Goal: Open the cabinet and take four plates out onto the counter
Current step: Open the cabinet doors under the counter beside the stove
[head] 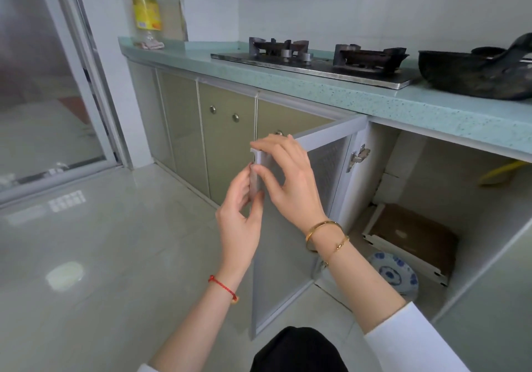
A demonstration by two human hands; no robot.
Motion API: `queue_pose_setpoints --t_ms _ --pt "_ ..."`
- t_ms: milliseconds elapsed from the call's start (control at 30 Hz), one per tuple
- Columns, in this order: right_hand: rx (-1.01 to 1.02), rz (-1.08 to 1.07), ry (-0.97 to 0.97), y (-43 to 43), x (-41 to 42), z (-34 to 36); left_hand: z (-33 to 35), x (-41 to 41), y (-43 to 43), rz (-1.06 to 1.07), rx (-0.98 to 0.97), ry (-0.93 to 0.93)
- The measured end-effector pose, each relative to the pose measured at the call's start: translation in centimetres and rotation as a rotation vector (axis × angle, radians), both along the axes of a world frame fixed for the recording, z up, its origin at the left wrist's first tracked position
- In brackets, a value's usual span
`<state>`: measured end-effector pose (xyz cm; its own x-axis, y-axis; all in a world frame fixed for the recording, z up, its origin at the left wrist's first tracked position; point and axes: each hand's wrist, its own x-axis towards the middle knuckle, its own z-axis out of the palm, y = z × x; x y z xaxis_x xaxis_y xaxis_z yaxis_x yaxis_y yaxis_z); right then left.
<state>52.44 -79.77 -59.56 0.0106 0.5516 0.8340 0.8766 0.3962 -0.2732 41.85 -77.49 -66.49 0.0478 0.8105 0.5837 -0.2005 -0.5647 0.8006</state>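
Cabinet door [290,227] stands open, its free edge pinched between left hand [240,222] and right hand [288,181] fingers; plates [395,273] sit inside, well apart.

cabinet mouth: wide open, free entry from the front
door [290,256]: swung out, blocks the left approach
plates [395,274]: low at front, brown board [414,236] just behind (apart or touching, unclear)
tabletop [359,95]: bare strip before the stove [313,62]; wok [475,75] fills the right

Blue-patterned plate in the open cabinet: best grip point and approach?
Grip the near rim of the blue-patterned plate, coming in low from the cabinet's open front. It lies flat on the cabinet floor, with a brown board behind, so pinch the exposed front edge.
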Motion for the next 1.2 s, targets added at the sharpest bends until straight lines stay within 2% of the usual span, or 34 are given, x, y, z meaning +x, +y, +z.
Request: queue_pose_setpoints --t_ms 100,167,233,433,633,767,933,1100,1200 --pt "0.018 -0.008 0.038 -1.2 0.6 -0.2 0.6 -0.1 -1.1 0.144 0.056 0.043" --pt "0.033 -0.063 0.062 -2.5 1.5 -0.2 1.3 0.3 -2.2 0.28 0.159 0.05" --pt "0.048 -0.136 0.086 -4.1 3.0 -0.2 2.0 1.3 -3.5 0.296 0.268 0.039" --pt "0.128 -0.474 0.141 -10.6 9.1 -0.5 3.9 8.0 -7.3 -0.099 0.375 0.098" --pt "0.211 -0.966 0.289 -17.9 17.1 -1.0 4.6 19.3 -9.7 -0.641 0.193 0.287" --pt "0.169 -1.21 0.266 -22.3 21.6 -0.9 4.6 26.8 -11.4 -0.931 0.066 0.426" --pt "0.059 -1.285 0.23 -24.3 24.7 -0.1 4.9 33.2 -13.7 -1.15 0.046 0.596" --pt "-0.028 -1.319 0.203 -24.2 26.4 0.1 5.3 37.9 -15.3 -1.179 0.055 0.725" --pt "-0.065 -1.347 0.195 -24.0 26.8 -0.3 5.0 39.1 -15.6 -1.195 0.007 0.716"
